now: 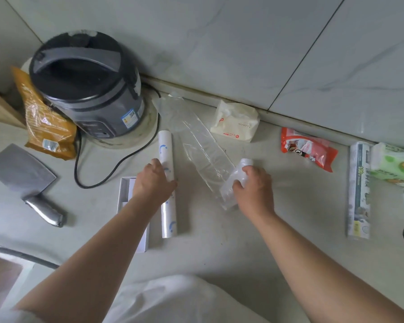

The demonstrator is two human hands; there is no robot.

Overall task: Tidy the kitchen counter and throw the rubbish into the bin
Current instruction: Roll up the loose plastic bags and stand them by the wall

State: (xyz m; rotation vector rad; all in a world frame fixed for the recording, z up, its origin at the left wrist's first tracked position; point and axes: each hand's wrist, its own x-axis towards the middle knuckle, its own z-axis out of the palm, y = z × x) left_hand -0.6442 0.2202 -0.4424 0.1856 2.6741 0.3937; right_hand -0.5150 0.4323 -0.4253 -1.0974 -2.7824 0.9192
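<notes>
A white roll with blue marks (pixel 165 145) lies lengthwise on the pale counter (pixel 289 206), and my left hand (pixel 153 180) is closed around its middle. A long strip of clear plastic film (pixel 196 138) stretches from near the cooker towards me. Its near end is wound into a loose clear roll (pixel 233 183), which my right hand (pixel 254 187) grips from the right. A red snack packet (pixel 308 148) and a cream packet (pixel 236 122) lie near the wall.
A dark rice cooker (pixel 86 85) with a black cord (pixel 98 180) stands at the back left beside an orange bag (pixel 44 122). A cleaver (pixel 26 180) lies left. A white box (pixel 126 190) sits under my left wrist. A boxed roll (pixel 359 190) and tissue pack (pixel 394 166) lie right.
</notes>
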